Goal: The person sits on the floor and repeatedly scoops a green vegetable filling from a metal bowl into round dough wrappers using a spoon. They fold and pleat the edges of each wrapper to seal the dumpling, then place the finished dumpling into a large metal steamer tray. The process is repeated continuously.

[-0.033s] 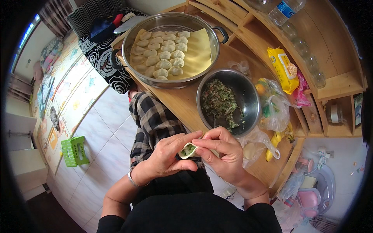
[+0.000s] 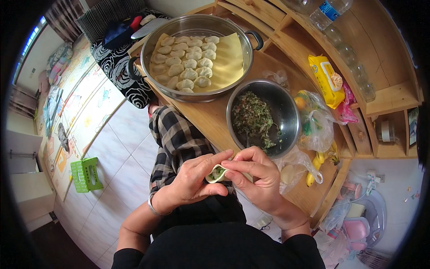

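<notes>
A dumpling, its pale wrapper partly folded around green filling, is held between my two hands above my lap. My left hand cups its left side, thumb apart below it. With thumb and fingers, my right hand pinches the wrapper's right edge; the near-left side still gapes, showing filling. Just beyond the hands stands a steel bowl with chopped green and pinkish filling. Farther left, a wide two-handled steel pot holds rows of folded dumplings on a yellow liner.
The wooden table carries a plastic bag of fruit, bananas, and a clear bag with pale rounds, probably wrappers. A yellow wipes pack lies near the shelf unit. A green stool stands on the tiled floor.
</notes>
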`<state>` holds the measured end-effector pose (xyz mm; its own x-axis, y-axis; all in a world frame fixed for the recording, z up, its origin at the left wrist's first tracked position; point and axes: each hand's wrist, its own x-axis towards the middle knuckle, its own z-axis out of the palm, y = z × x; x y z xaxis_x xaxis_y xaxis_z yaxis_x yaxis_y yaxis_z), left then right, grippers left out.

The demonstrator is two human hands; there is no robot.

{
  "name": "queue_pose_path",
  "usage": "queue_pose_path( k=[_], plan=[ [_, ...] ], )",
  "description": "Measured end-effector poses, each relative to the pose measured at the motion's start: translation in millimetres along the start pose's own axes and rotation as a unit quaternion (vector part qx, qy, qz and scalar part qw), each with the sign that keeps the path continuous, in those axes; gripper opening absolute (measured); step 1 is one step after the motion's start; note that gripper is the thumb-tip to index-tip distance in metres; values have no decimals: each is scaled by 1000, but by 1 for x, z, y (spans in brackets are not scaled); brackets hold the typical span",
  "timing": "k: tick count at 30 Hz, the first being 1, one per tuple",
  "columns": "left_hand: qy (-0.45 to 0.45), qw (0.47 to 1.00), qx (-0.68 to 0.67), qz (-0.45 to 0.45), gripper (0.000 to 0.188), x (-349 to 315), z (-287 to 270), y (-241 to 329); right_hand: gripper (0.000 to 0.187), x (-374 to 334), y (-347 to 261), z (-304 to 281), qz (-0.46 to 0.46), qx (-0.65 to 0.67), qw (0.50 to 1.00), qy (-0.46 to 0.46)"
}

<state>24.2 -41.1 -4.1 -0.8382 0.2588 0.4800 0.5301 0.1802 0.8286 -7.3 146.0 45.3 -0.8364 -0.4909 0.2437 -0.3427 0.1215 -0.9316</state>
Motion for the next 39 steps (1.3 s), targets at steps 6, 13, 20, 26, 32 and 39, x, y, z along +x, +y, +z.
queue_pose_path(
  k=[6, 13, 20, 26, 32, 39],
  plan=[
    [55, 998, 40, 14, 71, 1, 9, 0, 23, 3, -1, 4, -17, -30, 999, 0],
    [77, 994, 75, 19, 71, -1, 10, 0, 23, 5, -5, 5, -22, -43, 999, -6],
    [79, 996, 49, -15, 73, -4, 12, -2, 29, 8, -8, 6, -39, -76, 996, -32],
    [120, 992, 44, 13, 61, -3, 17, -5, 30, 11, -13, 7, -87, -129, 987, -31],
    [104, 972, -157, -142, 47, -2, 6, 18, 43, 5, -6, 2, -27, 20, 999, 13],
    [130, 928, -286, -198, 51, -2, 6, 22, 69, 11, 3, 16, -147, -126, 981, 29]
  ],
)
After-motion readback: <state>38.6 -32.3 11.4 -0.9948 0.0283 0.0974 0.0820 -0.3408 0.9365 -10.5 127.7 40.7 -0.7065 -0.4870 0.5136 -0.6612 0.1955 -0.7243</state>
